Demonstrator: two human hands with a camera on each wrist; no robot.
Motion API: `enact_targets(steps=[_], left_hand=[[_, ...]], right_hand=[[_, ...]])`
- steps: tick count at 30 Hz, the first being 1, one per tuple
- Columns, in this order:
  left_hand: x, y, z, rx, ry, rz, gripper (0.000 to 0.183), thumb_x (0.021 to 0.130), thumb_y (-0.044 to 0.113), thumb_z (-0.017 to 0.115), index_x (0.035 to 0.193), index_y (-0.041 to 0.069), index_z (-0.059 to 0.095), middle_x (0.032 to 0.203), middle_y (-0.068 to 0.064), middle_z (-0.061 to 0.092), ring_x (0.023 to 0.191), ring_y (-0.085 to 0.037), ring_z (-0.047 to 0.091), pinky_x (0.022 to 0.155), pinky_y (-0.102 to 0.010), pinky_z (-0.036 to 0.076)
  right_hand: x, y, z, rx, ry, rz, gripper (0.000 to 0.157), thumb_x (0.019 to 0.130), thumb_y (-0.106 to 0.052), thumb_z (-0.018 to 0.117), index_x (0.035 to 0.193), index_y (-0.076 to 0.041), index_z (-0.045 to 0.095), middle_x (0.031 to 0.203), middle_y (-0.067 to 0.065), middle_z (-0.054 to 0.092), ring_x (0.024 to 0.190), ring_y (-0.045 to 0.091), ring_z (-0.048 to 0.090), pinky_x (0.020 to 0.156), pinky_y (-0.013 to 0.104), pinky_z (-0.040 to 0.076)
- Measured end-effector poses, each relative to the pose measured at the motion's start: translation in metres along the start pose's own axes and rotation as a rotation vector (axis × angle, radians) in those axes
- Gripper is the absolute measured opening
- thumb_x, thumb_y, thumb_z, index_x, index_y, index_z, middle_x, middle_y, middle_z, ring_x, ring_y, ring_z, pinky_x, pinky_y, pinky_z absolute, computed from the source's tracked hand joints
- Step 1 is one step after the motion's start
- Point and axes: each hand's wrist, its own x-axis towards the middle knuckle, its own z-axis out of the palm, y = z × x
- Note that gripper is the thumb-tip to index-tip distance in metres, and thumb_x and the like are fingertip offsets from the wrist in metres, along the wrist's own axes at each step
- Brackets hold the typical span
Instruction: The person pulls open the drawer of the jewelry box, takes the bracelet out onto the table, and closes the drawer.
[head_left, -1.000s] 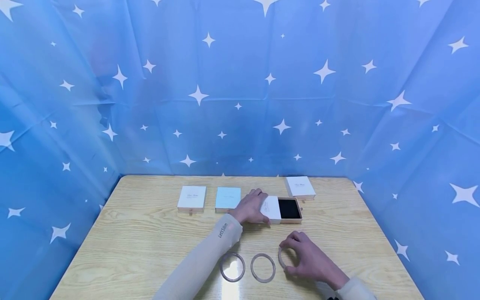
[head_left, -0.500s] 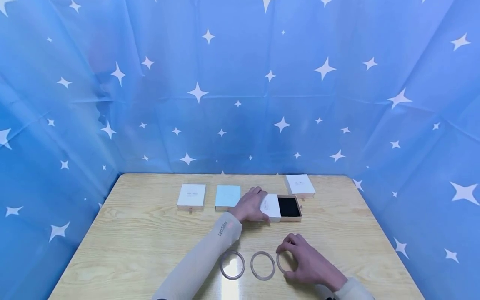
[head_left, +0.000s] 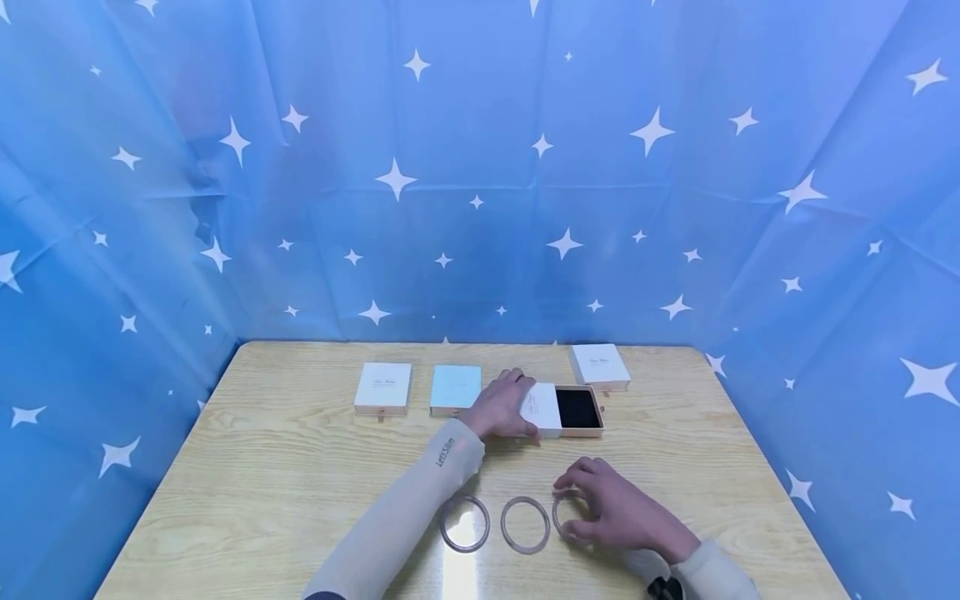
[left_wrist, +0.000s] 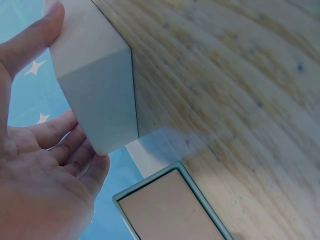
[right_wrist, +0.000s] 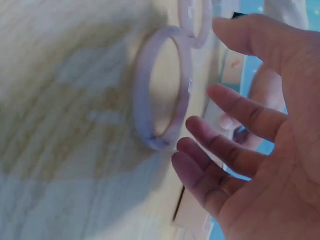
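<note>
My left hand point(head_left: 504, 406) grips the white sleeve point(head_left: 543, 407) of a drawer-style gift box, thumb on one side and fingers on the other. From its right end the drawer point(head_left: 578, 408) sticks out, showing a black lining. My right hand point(head_left: 626, 510) hovers over the rightmost bangle point(right_wrist: 142, 97), which lies flat on the table. In the right wrist view its fingers point(right_wrist: 230, 150) are spread and apart from that ring. To the left lie a middle bangle point(head_left: 504, 525) and a left bangle point(head_left: 443, 524), in a row. The right hand partly hides the rightmost one in the head view.
Left of my left hand stands a light blue box point(head_left: 456, 385), its end point(left_wrist: 165, 210) close by in the left wrist view. A white box point(head_left: 383, 386) sits farther left, another white box point(head_left: 601, 364) behind the drawer. A starry blue curtain point(head_left: 480, 167) surrounds the wooden table point(head_left: 285, 467).
My right hand has shifted the rightmost bangle slightly left, towards the middle one, and its fingers have come off it. The left hand keeps its grip on the box. The head view has tilted slightly.
</note>
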Motion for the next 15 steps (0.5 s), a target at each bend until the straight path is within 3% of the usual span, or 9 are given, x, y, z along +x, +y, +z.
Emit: enact_targets(steps=[5,15], left_hand=[[0.001,0.000,-0.001,-0.003,-0.005,-0.004,0.099,0.075,0.052,0.088,0.155,0.012,0.044,0.142,-0.002,0.052,0.130,-0.019,0.047,0.111,-0.035,0.046],[0.000,0.001,-0.001,-0.011,-0.014,-0.018,0.097,0.077,0.051,0.087,0.155,0.014,0.043,0.146,-0.002,0.050,0.132,-0.019,0.046,0.112,-0.037,0.045]], right_hand=[[0.008,0.010,-0.015,0.064,0.078,-0.005,0.040,0.090,-0.036,0.079,0.122,-0.013,0.070,0.118,0.000,0.068,0.102,0.021,0.065,0.087,0.039,0.057],[0.023,0.032,-0.034,0.156,0.254,0.055,0.037,0.092,-0.021,0.078,0.127,-0.013,0.070,0.119,0.004,0.072,0.106,0.029,0.068,0.087,0.044,0.059]])
